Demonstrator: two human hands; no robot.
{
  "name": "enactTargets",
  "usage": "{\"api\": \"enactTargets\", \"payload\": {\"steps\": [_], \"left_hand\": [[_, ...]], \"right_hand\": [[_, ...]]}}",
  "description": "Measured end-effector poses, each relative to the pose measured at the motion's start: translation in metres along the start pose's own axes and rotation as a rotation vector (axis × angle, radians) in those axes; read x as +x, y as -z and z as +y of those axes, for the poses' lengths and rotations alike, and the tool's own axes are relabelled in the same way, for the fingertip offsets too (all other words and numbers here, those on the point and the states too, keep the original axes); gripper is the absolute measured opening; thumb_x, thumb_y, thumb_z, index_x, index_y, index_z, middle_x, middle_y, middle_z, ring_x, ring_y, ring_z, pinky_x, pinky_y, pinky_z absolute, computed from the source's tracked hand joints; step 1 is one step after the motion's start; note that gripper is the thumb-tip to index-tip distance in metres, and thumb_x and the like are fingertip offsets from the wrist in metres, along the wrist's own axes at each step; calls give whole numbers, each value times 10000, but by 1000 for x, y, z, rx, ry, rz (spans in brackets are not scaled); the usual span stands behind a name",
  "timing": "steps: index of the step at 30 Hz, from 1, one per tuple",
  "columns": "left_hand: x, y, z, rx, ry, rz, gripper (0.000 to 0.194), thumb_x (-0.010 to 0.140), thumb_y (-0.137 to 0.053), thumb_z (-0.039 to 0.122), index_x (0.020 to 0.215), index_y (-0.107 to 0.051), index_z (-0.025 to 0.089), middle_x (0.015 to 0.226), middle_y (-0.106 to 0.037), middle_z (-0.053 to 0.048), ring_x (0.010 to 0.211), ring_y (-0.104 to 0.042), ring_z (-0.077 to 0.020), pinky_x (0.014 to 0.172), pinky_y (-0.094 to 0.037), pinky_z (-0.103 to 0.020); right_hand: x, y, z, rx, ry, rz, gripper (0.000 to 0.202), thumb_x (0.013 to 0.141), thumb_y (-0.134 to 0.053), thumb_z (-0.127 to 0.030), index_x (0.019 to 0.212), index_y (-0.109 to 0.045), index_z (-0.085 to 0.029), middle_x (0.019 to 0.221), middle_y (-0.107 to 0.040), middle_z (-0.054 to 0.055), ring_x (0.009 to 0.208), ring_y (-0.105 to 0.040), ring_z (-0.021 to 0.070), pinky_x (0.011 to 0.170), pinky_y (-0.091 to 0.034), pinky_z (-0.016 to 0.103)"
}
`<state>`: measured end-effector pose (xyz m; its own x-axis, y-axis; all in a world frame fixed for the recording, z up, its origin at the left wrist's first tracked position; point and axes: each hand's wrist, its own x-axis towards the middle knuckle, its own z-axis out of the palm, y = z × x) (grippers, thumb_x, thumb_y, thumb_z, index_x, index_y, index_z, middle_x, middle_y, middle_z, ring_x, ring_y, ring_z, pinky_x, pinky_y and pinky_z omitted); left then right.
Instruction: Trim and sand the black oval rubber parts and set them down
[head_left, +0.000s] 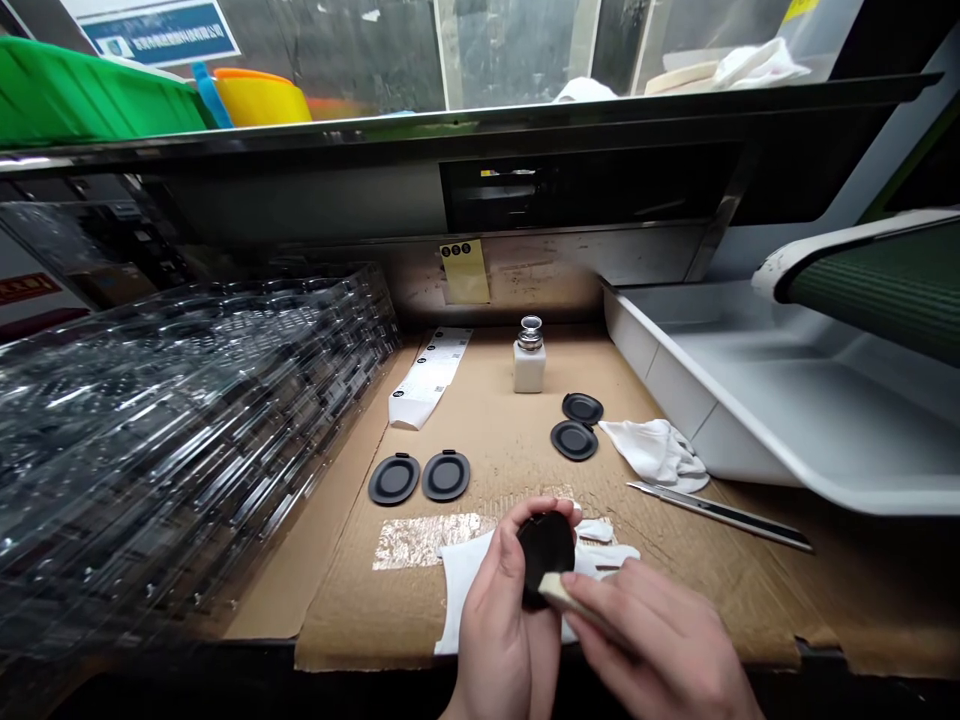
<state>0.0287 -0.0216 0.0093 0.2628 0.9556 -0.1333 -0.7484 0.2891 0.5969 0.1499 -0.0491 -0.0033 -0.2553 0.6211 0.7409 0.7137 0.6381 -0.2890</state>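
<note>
Black round piece held in left fingers, pale block in right

We find the left hand (504,625) with its fingers curled around a black round piece (546,548), its dark face turned upward. The right hand (667,630) pinches a pale block (556,588) between thumb and fingers; the block's tip overlaps the piece's lower edge, though we cannot confirm contact.

Beneath the fingers we note a white cloth (459,585) spread on cardboard (345,605). Beyond the left fingers, to their left, two black lids (446,475) lie side by side. Ahead of the right fingers lies a second pair of lids (574,440), touching or nearly so. Farther ahead, a white bottle (529,370) with a metallic top stands upright.

To the right of the right fingers we record a slim knife (724,514), a crumpled white cloth just beyond it, and a grey tray (705,420). Well left of the left fingers stand stacked clear plastic trays (300,370).
</note>
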Motion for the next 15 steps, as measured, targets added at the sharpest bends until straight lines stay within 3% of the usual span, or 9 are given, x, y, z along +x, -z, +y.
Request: {"api": "enactTargets", "payload": {"steps": [3,9,15], "left_hand": [[1,0,3,-30,37,5,343,867,-391,354,978,-629,132,1029,-633,-127,1072,-531,-241,1013,-303,-391],[3,-5,13,-132,140,40,384,868,-386,387,1055,-575,109,1050,-645,-171,1067,-562,-274,1028,-286,-432],[4,0,12,-153,209,-2,520,858,-334,490,1093,-565,88,1114,-626,-191,1134,-510,-306,1034,-265,-462]], "right_hand": [[-3,9,13,-42,-37,-20,281,787,-546,-110,1064,-564,-153,700,-615,19,618,-562,117,560,-453,230],[-9,32,49,-264,-331,241,227,776,-609,-210,1001,-611,-238,935,-637,11,828,-591,154,796,-445,288],[-17,32,55,-239,-331,223,223,782,-601,-184,995,-622,-247,910,-615,11,842,-566,160,802,-436,317]]}}
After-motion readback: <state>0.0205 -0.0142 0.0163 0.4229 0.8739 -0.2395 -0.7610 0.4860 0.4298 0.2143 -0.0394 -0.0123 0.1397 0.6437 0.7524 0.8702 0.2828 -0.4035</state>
